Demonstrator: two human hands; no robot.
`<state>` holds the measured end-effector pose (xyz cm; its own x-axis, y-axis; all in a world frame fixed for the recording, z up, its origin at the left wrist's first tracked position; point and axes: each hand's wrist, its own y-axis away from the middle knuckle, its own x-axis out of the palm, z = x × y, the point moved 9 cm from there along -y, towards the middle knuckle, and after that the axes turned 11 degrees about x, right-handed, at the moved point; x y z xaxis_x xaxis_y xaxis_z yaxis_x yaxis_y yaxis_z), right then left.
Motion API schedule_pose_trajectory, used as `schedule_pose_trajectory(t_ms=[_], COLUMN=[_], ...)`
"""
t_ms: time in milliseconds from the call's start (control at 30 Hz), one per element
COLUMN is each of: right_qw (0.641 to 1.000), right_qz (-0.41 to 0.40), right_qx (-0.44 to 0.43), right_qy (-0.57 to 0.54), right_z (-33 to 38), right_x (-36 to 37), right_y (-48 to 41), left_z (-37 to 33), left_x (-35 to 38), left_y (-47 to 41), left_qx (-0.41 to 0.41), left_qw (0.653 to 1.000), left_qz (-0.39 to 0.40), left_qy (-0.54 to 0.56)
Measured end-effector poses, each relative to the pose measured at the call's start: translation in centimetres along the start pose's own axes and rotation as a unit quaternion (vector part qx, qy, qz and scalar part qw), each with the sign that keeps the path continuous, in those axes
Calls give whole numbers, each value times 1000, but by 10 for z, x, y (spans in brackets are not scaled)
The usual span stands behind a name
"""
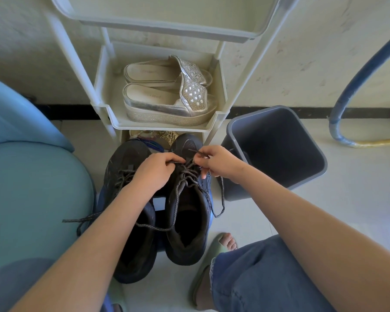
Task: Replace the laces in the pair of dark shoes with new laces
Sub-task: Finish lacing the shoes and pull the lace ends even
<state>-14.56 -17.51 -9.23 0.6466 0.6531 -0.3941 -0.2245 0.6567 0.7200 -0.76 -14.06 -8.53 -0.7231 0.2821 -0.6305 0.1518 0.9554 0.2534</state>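
Note:
Two dark shoes stand side by side on the floor, toes pointing at the rack. The right shoe [187,212] carries a dark speckled lace [221,197] whose loose ends trail over its sides. My left hand [154,171] pinches a strand of that lace near the lowest eyelets. My right hand [218,162] pinches another strand by the toe end, with the tip sticking out above the fingers. The left shoe [124,167] is partly under my left forearm, and its lace end [81,220] lies out to the left.
A cream shoe rack [218,119] stands right behind the shoes, holding silver platform sandals [167,95]. A grey bin [277,147] is on the right, a blue-green cushion [32,188] on the left. My foot in a green slipper [212,260] is by the right shoe.

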Motion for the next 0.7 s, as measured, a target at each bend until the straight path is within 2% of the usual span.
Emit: schedule_pose_trajectory(t_ms=[167,300,400,700], right_qw=[999,999,999,999], right_qz=[17,11,-10,-17], right_qx=[-15,-24,-30,-28], right_qy=[-36,-32,-33,6], right_z=[-2,0,3,2], right_x=[-6,-5,-5,0], right_y=[1,-1,-3,-7], left_z=[-4,-11,-12,-28], left_x=[-8,-15,-13,0], left_y=[0,-3,-5,-2], left_qx=[19,45,60,128], left_qw=[999,996,990,967], left_qz=[-32,-47,-28,-46], left_qy=[9,-67,-123,-215])
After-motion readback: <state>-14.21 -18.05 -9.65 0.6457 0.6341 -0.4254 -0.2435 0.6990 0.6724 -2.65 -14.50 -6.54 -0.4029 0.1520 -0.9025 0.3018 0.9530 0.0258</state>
